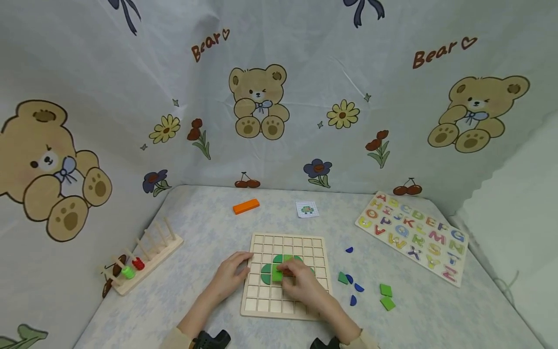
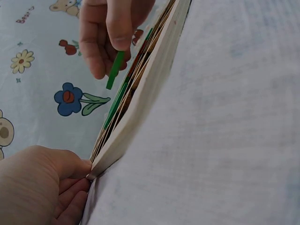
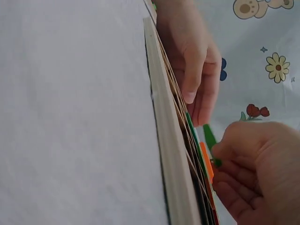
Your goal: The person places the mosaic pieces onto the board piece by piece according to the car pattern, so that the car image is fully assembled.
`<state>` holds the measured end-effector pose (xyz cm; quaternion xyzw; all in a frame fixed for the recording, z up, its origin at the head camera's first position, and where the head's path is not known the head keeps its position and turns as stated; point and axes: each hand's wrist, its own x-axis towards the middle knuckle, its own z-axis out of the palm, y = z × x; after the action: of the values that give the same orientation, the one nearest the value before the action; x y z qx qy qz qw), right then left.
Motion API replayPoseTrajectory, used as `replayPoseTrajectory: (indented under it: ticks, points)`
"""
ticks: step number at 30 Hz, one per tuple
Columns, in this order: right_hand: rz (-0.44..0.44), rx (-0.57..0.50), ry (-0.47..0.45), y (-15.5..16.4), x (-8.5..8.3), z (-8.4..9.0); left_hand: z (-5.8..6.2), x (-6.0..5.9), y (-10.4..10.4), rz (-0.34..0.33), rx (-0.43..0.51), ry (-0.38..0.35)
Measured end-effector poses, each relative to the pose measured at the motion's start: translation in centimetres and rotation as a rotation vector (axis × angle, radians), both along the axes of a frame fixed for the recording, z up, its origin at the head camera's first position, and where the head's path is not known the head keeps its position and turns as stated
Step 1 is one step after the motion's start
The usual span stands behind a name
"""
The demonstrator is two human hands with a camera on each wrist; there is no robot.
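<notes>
Your right hand (image 1: 301, 283) pinches a green tile (image 1: 277, 275) over the grid board's (image 1: 285, 295) middle; your left hand (image 1: 233, 276) seemingly presses flat-fingered at its edge. Tilted, it could jam or nudge neighbouring green pieces (image 1: 267, 269).

Two green squares (image 1: 385, 296), three blue pieces (image 1: 354, 289), one orange block (image 1: 246, 206).
</notes>
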<state>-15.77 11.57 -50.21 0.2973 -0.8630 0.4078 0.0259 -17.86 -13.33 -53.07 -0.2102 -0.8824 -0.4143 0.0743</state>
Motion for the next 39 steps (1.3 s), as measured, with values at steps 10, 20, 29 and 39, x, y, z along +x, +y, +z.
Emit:
replayPoseTrajectory:
  ticks: [10, 20, 29, 39]
  points:
    - [0.002, 0.147, 0.162, -0.07, 0.06, -0.67, 0.04, 0.02, 0.12, 0.009, 0.000, -0.007]
    - [0.009, 0.165, 0.165, 0.02, 0.37, -0.31, 0.10, 0.03, 0.13, 0.007, 0.002, -0.006]
    - [0.028, 0.168, 0.139, -0.15, 0.14, -0.22, 0.06, 0.10, 0.01, 0.003, 0.015, -0.007]
    - [0.024, 0.167, 0.127, -0.46, 0.14, -0.11, 0.14, 0.16, 0.02, 0.007, 0.005, -0.018]
